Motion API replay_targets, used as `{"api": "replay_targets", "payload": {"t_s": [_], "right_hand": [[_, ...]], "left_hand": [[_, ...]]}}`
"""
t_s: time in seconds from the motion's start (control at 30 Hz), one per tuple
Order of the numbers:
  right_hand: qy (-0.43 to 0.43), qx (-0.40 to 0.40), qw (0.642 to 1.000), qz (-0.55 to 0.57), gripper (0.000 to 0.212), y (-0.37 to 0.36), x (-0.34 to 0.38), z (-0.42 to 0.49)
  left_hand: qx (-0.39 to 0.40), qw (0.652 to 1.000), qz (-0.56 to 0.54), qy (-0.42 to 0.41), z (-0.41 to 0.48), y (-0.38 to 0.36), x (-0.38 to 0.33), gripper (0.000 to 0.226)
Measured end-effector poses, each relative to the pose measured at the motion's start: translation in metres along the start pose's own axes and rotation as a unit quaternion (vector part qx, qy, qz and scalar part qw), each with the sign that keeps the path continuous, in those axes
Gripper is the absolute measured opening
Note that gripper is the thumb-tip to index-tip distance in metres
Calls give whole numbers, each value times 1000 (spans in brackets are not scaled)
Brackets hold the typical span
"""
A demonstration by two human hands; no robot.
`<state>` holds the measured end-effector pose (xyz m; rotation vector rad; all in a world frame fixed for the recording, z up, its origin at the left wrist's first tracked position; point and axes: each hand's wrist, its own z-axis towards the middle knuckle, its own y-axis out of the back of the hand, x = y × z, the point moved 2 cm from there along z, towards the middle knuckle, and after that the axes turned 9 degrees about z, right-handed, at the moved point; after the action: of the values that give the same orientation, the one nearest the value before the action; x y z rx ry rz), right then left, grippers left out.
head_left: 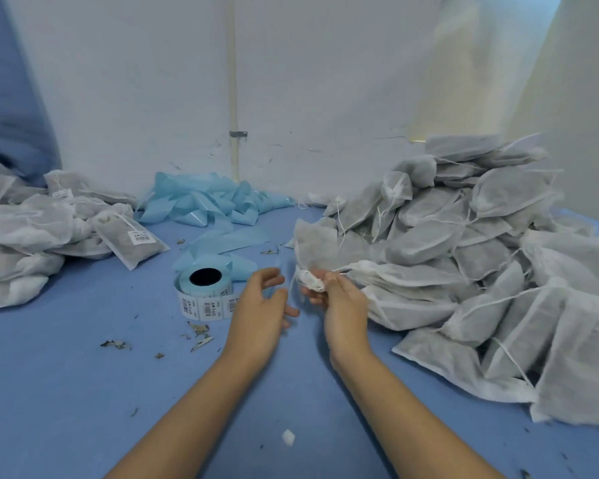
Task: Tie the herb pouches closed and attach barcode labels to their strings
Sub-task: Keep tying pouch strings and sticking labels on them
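1. Herb pouch (317,248) sits just above centre of the frame, its gathered white neck pinched in the right hand (339,302), its grey body raised toward the pile behind.
2. The right hand's fingers curl round the bunched neck; a thin string seems to hang from it, too blurred to trace.
3. The left hand (260,312) hovers just left of the right one, fingers spread and loosely bent, holding nothing that can be made out.
4. A roll of barcode labels (206,288) stands on the blue table (66,392) just left of the left hand, with a strip of printed labels along its lower edge.
5. A big heap of unlabelled pouches (481,257) fills the right side of the frame.
6. Labelled pouches (42,229) lie in a lower pile at the left edge, barcodes showing.
7. Crumpled light blue backing tape (208,202) sits at the back centre, against the white wall.
8. Dried herb bits (198,335) are scattered on the table near the roll.
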<state>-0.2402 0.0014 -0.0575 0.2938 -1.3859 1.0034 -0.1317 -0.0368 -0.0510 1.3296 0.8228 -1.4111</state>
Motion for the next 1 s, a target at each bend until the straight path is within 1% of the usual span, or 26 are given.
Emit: {"api": "replay_targets", "payload": {"t_s": [0.07, 0.1, 0.2, 0.27, 0.33, 0.4, 0.5, 0.6, 0.63, 0.73, 0.8, 0.87, 0.9, 0.93, 0.97, 1.0], "right_hand": [[25, 46, 997, -61, 33, -6, -2, -8], [37, 68, 993, -91, 32, -8, -3, -11], [53, 120, 981, -146, 30, -11, -4, -21], [58, 137, 974, -169, 28, -11, -2, -24], [51, 132, 975, -171, 27, -12, -1, -27], [65, 111, 975, -182, 25, -12, 1, -29], [129, 79, 958, -242, 21, -11, 5, -33], [191, 36, 947, -255, 16, -12, 11, -36], [224, 19, 939, -260, 17, -13, 14, -37], [343, -24, 896, -282, 19, -15, 21, -37], [365, 1, 884, -293, 25, -16, 20, -37], [340, 58, 884, -315, 37, -18, 17, -39], [305, 90, 889, -328, 43, -19, 14, -39], [253, 122, 897, -340, 46, -21, 11, -39], [193, 152, 903, -352, 45, -21, 7, -38], [142, 174, 900, -373, 39, -21, 4, -37]], "left_hand": [[-1, 1000, 3, 0, -2, 10, 6, 13], [-2, 1000, 7, 1, -4, 12, 8, 15], [-15, 1000, 6, 15, -6, 15, 13, 33], [-33, 999, 10, 17, -5, 16, 14, 31], [-52, 999, 3, 17, -5, 16, 15, 19], [-71, 997, -28, 25, -4, 17, 16, 6], [-87, 995, -45, 19, -5, 17, 17, 9], [-112, 992, -61, -2, -5, 21, 10, 10], [-127, 990, -64, -10, -3, 23, 7, 10], [-166, 983, -79, -25, 4, 34, -5, 10], [-169, 981, -89, -34, 7, 40, -10, 9], [-167, 982, -84, -42, 7, 43, -14, 9], [-168, 981, -82, -45, 7, 44, -15, 9], [-171, 981, -83, -46, 6, 45, -17, 9], [-175, 980, -86, -48, 6, 46, -18, 10], [-179, 978, -91, -50, 6, 47, -20, 11]]}}
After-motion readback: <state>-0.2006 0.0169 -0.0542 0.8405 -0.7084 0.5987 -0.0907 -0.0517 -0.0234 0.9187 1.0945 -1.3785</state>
